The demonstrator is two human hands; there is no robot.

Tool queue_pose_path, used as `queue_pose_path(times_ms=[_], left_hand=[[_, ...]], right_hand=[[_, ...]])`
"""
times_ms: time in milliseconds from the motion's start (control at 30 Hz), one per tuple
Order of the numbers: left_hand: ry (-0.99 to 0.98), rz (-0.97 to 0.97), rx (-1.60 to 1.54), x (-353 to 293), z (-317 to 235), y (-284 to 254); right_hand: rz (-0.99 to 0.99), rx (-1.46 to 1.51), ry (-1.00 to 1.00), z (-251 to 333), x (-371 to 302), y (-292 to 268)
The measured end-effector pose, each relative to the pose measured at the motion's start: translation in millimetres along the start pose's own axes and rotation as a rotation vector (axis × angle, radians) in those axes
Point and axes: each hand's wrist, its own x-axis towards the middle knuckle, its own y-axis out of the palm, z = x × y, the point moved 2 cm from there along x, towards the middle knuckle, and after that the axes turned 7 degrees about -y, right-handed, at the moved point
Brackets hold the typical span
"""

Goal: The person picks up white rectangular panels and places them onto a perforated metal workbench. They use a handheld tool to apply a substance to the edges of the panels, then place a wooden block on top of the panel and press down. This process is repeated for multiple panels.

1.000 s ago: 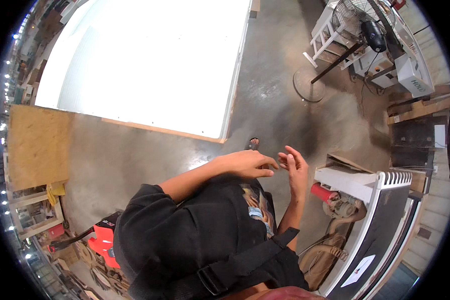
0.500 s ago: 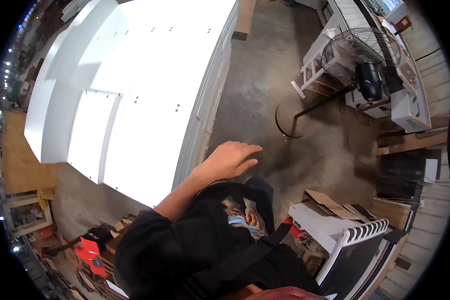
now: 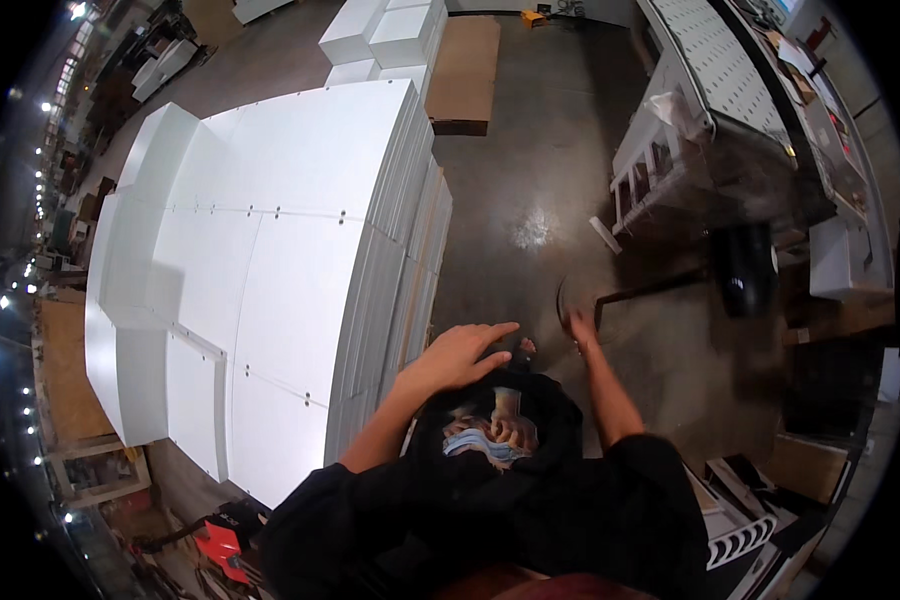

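My left hand (image 3: 460, 355) is raised in front of my body with its fingers stretched out, and nothing is in it. Beside it on the left stands a tall stack of white panels (image 3: 300, 230); hand and stack look apart. My right hand (image 3: 578, 325) reaches forward, its fingers smeared by motion. It overlaps the base and pole of a standing fan (image 3: 745, 275) in the picture, and I cannot tell whether it touches them.
Two white box-shaped pieces (image 3: 130, 275) sit along the stack's left side. A brown cardboard piece (image 3: 465, 70) lies beyond it on the concrete floor (image 3: 525, 190). At the right is a workbench with a perforated top (image 3: 715, 60). Cardboard and white scraps (image 3: 740, 500) are at the lower right.
My right hand and forearm have come into view. The whole scene has shifted as my head moved, showing more beyond the white stack. My left hand keeps its stretched-out pose.
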Motion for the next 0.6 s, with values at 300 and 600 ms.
queue_pose_path(times_ms=[300,600], left_hand=[[-0.177,-0.206,-0.112,141.5,76.5,-81.6],[-0.260,-0.315,-0.326,300.2,116.1,-283.2]], right_hand=[[0.332,0.005,-0.057,307.2,245.0,172.1],[0.143,-0.071,0.239,277.1,418.1,119.8]])
